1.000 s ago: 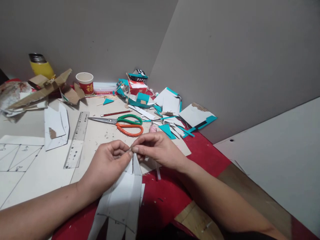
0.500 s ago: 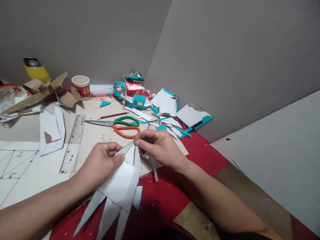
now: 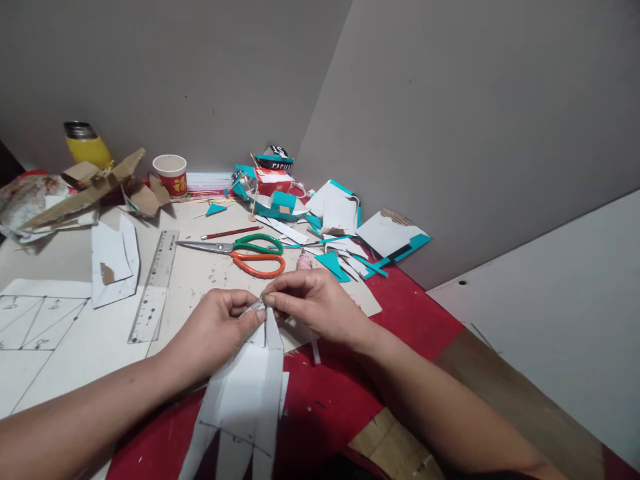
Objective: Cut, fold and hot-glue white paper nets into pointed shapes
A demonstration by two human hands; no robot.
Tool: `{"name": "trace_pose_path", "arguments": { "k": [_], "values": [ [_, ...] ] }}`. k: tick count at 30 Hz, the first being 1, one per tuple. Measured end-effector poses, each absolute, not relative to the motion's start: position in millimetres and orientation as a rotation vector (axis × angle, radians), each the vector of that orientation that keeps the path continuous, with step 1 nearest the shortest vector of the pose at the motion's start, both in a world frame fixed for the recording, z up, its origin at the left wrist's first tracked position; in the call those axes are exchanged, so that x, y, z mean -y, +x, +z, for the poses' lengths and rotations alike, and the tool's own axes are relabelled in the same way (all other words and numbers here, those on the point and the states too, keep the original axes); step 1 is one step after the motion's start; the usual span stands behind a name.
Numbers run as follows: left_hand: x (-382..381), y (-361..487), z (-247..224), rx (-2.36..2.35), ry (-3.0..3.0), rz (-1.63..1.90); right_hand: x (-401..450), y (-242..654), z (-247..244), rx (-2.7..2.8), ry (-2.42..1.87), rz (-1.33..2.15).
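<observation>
Cutout (image 3: pixel 245 380) of folded white card, ruled with dark lines, is held above the near edge of the table, its narrow folded tip upward and its pointed strips hanging toward the viewer. The left hand (image 3: pixel 215 327) pinches it beside the tip, between thumb and fingers; the right hand (image 3: pixel 320 303) closes thumb and forefinger on the tip itself, the two hands nearly meeting. Just beyond lie scissors (image 3: pixel 233 249) with one green and one orange handle, blades pointing left, and a red pencil (image 3: pixel 231 233). A pink object (image 3: pixel 304 261) is partly hidden behind the right hand. To the left are a clear ruler (image 3: pixel 154 287), a folded white piece (image 3: pixel 116 263) and a sheet with ruled lines (image 3: pixel 40 327). Farther back stand a paper cup (image 3: pixel 171 177) and a yellow bottle (image 3: pixel 89 147); teal-and-white scraps (image 3: pixel 345 257) lie to the right.
</observation>
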State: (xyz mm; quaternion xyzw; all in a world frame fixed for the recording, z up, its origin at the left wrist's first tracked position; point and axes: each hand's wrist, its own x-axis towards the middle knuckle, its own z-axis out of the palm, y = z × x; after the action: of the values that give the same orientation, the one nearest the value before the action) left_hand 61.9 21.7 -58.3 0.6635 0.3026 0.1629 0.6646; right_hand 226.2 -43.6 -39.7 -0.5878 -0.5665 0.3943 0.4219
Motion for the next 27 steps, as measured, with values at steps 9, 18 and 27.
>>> {"name": "trace_pose_path", "arguments": {
  "k": [9,18,27],
  "values": [
    [-18,62,-58,-0.734,1.464,0.399,44,224,-38,1.447,-1.513,0.907],
    [-20,63,-64,-0.696,1.353,0.456,45,231,-37,1.311,-1.424,1.093],
    [-15,63,-57,-0.713,1.394,0.477,51,220,-42,1.627,-1.625,0.68]
  ]
}}
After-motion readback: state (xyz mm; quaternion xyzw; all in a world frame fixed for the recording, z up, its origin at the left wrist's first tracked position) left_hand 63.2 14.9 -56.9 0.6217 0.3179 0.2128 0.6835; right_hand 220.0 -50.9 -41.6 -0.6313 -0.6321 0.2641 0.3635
